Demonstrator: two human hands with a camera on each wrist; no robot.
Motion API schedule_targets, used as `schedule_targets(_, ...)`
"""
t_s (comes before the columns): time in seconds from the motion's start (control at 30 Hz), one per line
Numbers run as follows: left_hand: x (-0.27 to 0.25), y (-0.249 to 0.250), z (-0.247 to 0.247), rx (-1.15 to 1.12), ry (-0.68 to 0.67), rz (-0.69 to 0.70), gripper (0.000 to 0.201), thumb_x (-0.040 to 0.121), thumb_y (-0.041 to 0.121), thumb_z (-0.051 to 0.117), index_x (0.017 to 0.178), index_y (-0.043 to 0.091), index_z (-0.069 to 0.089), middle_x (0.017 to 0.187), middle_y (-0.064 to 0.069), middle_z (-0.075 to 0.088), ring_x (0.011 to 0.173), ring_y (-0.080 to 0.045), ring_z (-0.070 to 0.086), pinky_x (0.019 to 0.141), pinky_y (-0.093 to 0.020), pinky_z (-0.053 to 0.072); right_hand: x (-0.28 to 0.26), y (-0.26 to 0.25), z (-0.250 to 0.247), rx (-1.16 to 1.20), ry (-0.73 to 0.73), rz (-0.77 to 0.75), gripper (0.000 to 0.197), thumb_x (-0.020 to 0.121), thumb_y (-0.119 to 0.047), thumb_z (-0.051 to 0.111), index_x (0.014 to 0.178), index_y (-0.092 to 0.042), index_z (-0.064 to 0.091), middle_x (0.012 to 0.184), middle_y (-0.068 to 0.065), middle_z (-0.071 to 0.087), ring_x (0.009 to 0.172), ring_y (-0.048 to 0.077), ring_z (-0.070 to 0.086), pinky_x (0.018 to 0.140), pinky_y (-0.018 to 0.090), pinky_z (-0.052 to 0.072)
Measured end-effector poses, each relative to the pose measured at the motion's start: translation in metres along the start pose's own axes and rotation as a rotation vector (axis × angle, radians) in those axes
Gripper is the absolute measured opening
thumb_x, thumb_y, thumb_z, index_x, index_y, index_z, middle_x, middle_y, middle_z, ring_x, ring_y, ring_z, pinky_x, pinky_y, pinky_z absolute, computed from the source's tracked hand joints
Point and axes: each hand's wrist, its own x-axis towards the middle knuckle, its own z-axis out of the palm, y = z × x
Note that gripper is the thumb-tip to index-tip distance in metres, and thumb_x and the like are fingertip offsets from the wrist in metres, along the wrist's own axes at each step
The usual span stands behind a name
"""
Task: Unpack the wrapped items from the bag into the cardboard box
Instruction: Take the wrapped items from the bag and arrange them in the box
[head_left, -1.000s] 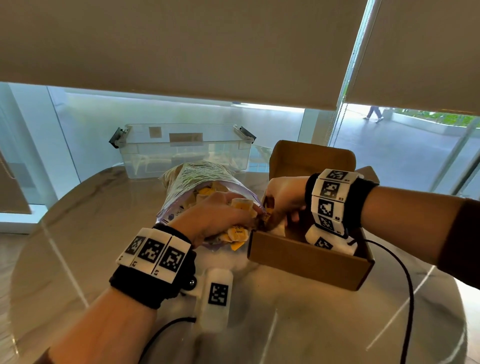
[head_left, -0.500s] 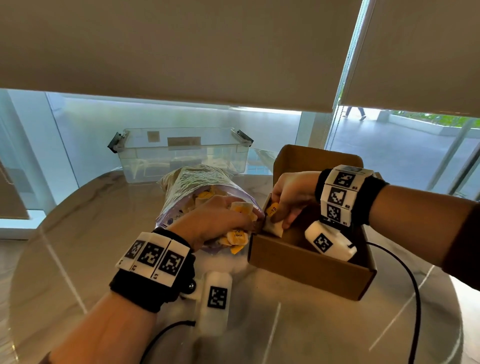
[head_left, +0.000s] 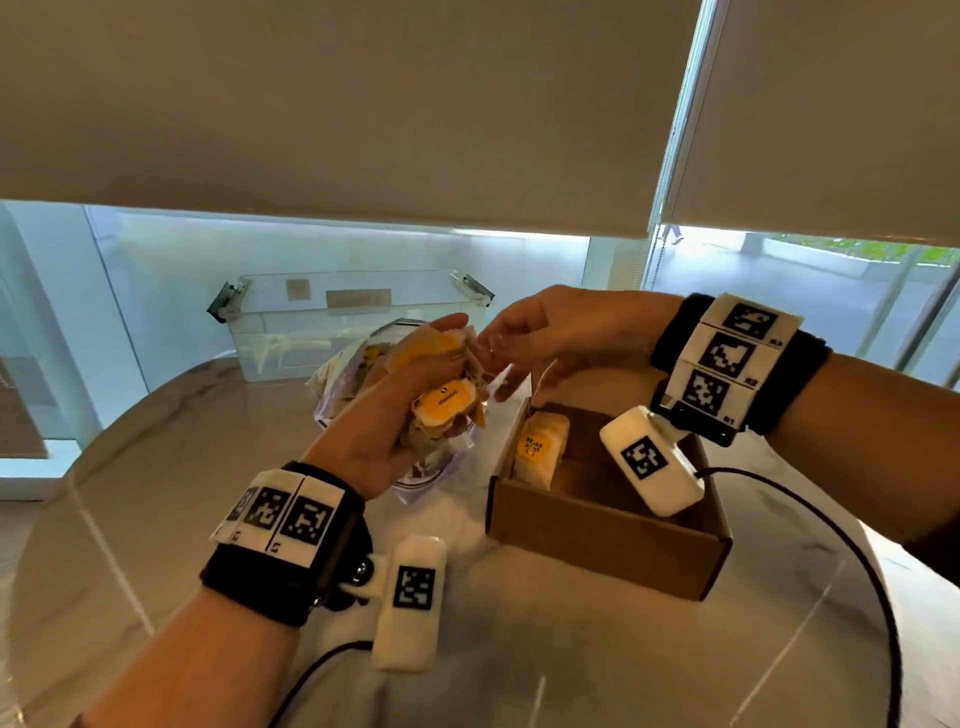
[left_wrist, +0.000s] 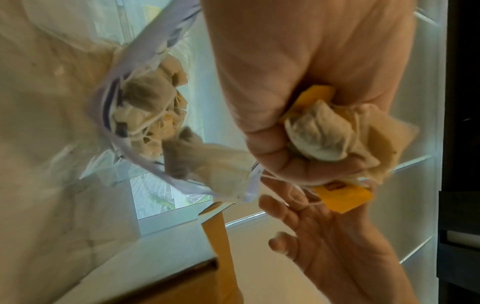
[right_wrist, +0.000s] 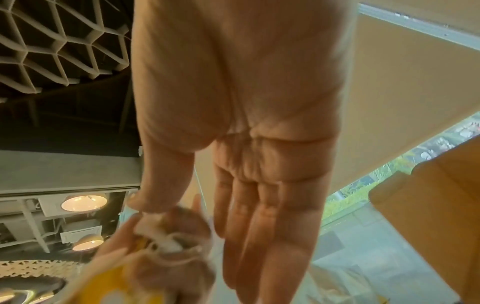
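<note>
Yellow-tagged wrapped items (head_left: 441, 384) are clutched in left hand (head_left: 400, 410); right hand (head_left: 561, 338) fingers (right_wrist: 249, 236) released, reaching. Loose ones could be dropped beside cardboard box (head_left: 597, 540).

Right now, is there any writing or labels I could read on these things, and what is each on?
"HONEY", upside down: yellow label on a packet gripped in the left hand.
Orange label on the packet in the cardboard box: print too blurred.
Wrist bands: black-and-white square codes, tiny digits unreadable.
Yellow tag: blurred.

Right hand (right_wrist: 249, 164), fingers extended, beside a wrapped bundle (right_wrist: 171, 246).
</note>
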Motion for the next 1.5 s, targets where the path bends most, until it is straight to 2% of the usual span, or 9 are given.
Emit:
schedule_targets(0.2,-0.002,-0.001,0.000,-0.054,-0.001,0.050,0.030,0.077,0.027,0.053,0.107,0.033,0.056,0.081,0.006,0.072,0.071,-0.009,0.066,0.060,-0.024,0.054,0.004,-0.003,0.019,-0.063,-0.059,-0.061,0.041,0.087,-0.004,0.061,0.115,-0.030,0.048,0.130,0.003,0.051,0.085,0.009,0.065,0.073,0.027,0.057)
schedule_targets(0.37,0.002,-0.004,-0.001,-0.042,0.030,0.073,0.030,0.079,0.026,0.056,0.108,0.031,0.058,0.089,0.003,0.072,0.079,-0.013,0.068,0.066,-0.027,0.055,0.003,0.001,0.025,0.092,-0.153,-0.037,0.052,0.079,-0.020,0.065,0.127,-0.021,0.046,0.120,0.014,0.061,0.089,0.022,0.067,0.071,0.028,0.057)
schedule_targets(0.57,0.007,-0.011,0.000,0.140,0.155,0.147,0.021,0.092,0.018,0.054,0.113,0.015,0.057,0.088,-0.003,0.068,0.077,-0.016,0.067,0.063,-0.027,0.054,0.009,0.010,0.027,0.152,0.051,-0.025,0.025,0.086,-0.003,0.060,0.110,-0.011,0.058,0.089,0.010,0.069,0.066,0.014,0.067,0.066,0.023,0.058)
schedule_targets(0.73,0.008,-0.009,-0.008,0.194,0.168,0.136,0.021,0.086,0.033,0.061,0.092,0.013,0.062,0.086,-0.015,0.060,0.071,-0.027,0.058,0.063,-0.037,0.047,0.006,0.006,0.019,0.151,0.171,-0.040,0.017,0.088,-0.004,0.057,0.103,-0.004,0.066,0.082,0.014,0.063,0.058,0.011,0.058,0.061,0.020,0.053)
schedule_targets(0.83,0.007,-0.009,-0.009,0.183,0.183,0.121,0.028,0.078,0.042,0.067,0.090,0.017,0.062,0.086,-0.018,0.059,0.076,-0.031,0.057,0.072,-0.057,0.048,0.002,0.001,0.014,0.033,0.214,-0.041,0.018,0.088,-0.011,0.059,0.101,-0.001,0.068,0.085,0.018,0.061,0.053,0.008,0.052,0.060,0.020,0.047)
schedule_targets(0.97,0.006,-0.010,-0.011,0.116,0.176,0.104,0.019,0.078,0.031,0.070,0.088,0.017,0.060,0.081,-0.013,0.055,0.066,-0.022,0.052,0.064,-0.038,0.044,0.001,-0.005,0.014,-0.077,0.237,-0.035,0.012,0.085,-0.018,0.064,0.083,-0.006,0.067,0.074,0.010,0.061,0.057,0.010,0.050,0.056,0.019,0.043)
schedule_targets(1.2,0.007,-0.010,-0.012,0.018,0.197,0.083,0.014,0.089,0.020,0.061,0.075,0.019,0.064,0.075,-0.014,0.049,0.052,-0.015,0.042,0.058,-0.032,0.037,0.002,-0.003,0.009,0.019,0.350,-0.054,0.010,0.084,-0.011,0.064,0.076,-0.006,0.065,0.068,0.007,0.059,0.058,0.013,0.050,0.049,0.014,0.043)
schedule_targets(1.37,0.012,-0.011,-0.013,0.017,0.226,-0.004,0.025,0.071,0.033,0.071,0.087,0.016,0.063,0.078,-0.013,0.054,0.060,-0.021,0.050,0.049,-0.024,0.043,0.001,-0.003,0.009,0.029,0.391,-0.047,0.009,0.084,-0.010,0.065,0.076,-0.007,0.065,0.076,0.013,0.061,0.065,0.017,0.052,0.053,0.016,0.045)
schedule_targets(1.5,0.012,-0.010,-0.015,-0.087,0.196,0.027,0.015,0.079,0.018,0.068,0.094,0.018,0.063,0.079,-0.007,0.058,0.057,-0.012,0.048,0.038,-0.016,0.039,0.001,-0.001,0.009,0.006,0.404,-0.063,0.013,0.085,-0.015,0.065,0.091,-0.004,0.067,0.097,0.027,0.064,0.077,0.025,0.055,0.062,0.022,0.047)
